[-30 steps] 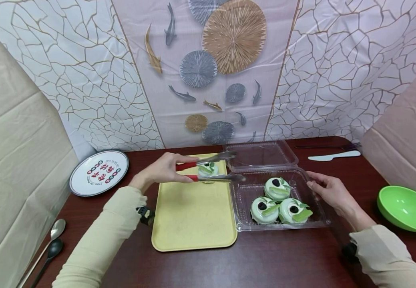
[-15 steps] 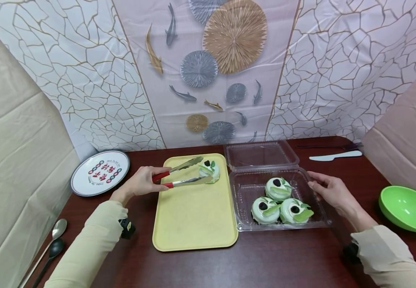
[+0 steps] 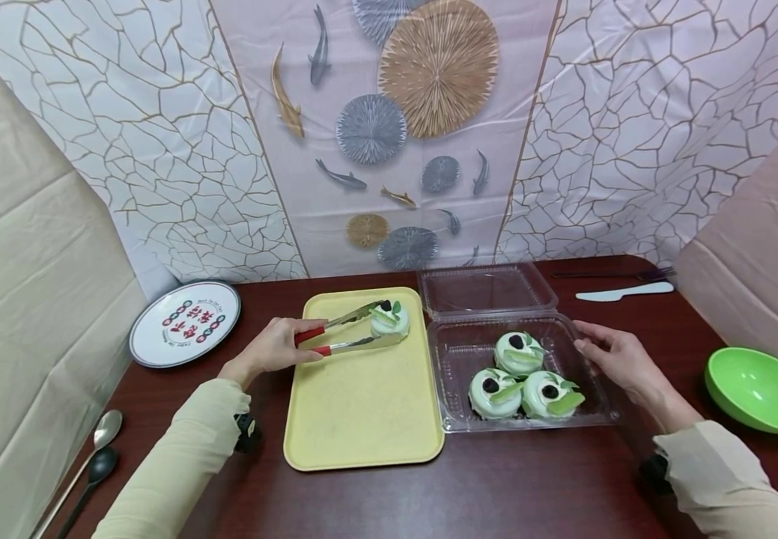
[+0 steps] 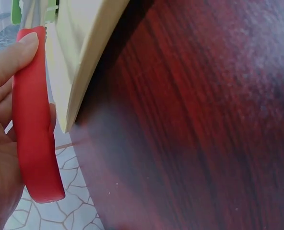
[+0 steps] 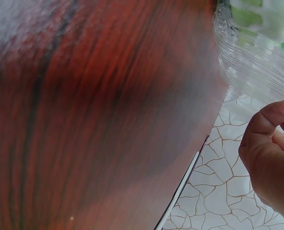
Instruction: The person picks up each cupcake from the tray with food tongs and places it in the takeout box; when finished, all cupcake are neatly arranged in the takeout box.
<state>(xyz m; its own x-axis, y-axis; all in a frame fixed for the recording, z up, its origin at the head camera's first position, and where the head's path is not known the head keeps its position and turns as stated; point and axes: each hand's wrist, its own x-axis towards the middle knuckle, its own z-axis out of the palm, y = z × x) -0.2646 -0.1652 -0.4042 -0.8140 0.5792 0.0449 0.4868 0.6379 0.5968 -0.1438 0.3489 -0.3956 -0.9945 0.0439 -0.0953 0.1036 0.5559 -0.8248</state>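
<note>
My left hand [image 3: 272, 348] grips a pair of metal tongs [image 3: 358, 343] by their red handles; one red handle [image 4: 34, 115] fills the left side of the left wrist view. The spread tongs reach to either side of a pale green cake [image 3: 389, 322], topped with a dark berry and leaves, at the far right of the yellow tray [image 3: 355, 419]. Whether the tips touch it I cannot tell. With thumb and fingers, my right hand [image 3: 621, 359] pinches the right rim of a clear plastic container [image 3: 459, 359] holding three similar cakes [image 3: 519, 354].
Behind the container lies its opened clear lid [image 3: 490, 292]. A white plate [image 3: 185, 323] stands far left, with two spoons [image 3: 100, 464] nearer. At right are a white knife [image 3: 624, 292], a dark fork [image 3: 651, 274] and a green bowl [image 3: 762, 389].
The tongs first drew left and down from above the cake, then shifted slightly right so their arms flank it. My right hand and the container stay in place.
</note>
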